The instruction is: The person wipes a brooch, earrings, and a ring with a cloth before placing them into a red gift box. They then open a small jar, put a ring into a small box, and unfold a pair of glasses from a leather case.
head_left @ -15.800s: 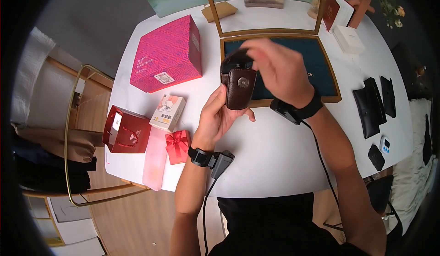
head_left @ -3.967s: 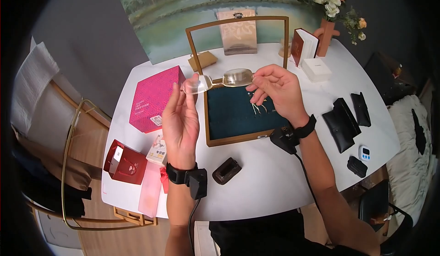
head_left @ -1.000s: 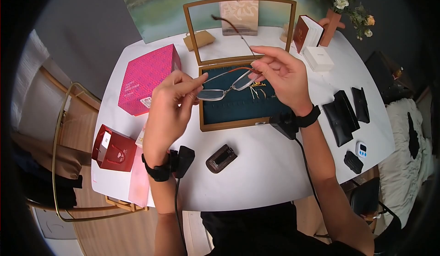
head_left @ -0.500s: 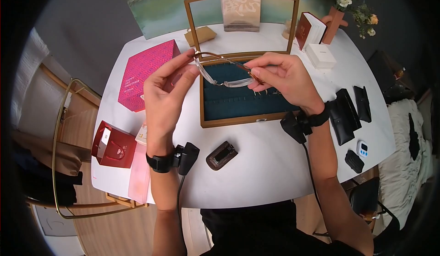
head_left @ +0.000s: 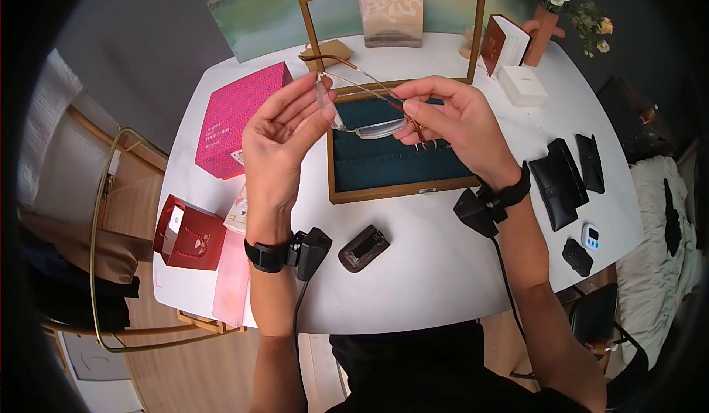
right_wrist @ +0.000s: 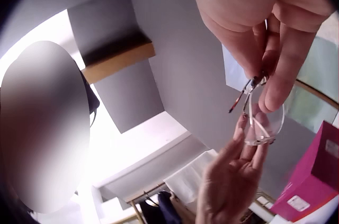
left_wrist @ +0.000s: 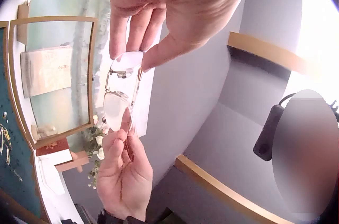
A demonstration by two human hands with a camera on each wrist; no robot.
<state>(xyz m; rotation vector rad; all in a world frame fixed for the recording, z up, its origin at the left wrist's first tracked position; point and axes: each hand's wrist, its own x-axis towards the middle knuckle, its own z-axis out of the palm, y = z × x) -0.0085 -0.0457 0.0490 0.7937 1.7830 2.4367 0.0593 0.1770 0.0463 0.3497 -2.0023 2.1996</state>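
Eyeglasses (head_left: 380, 128) with clear lenses and thin metal temples with brown tips are held up over the display box in the head view. My left hand (head_left: 284, 128) pinches their left end between thumb and fingers; the left wrist view shows the thumb and fingertips on either side of a lens (left_wrist: 127, 61). At the other end, my right hand (head_left: 461, 128) pinches the frame near the hinge, hiding part of it. A brown leather case (head_left: 363, 248) lies on the table below the hands.
The wooden display box (head_left: 399, 190) has its glass lid raised and a teal lining. A pink box (head_left: 236, 121) and red gift bag (head_left: 190, 232) stand left. Black pouches (head_left: 557, 184), a small white timer (head_left: 591, 237) and a white box (head_left: 522, 86) are right.
Earlier my left hand held the brown case while my right hand worked at its flap; the case now lies on the table. Over the last second the eyeglasses have turned and my left hand has shifted grip.
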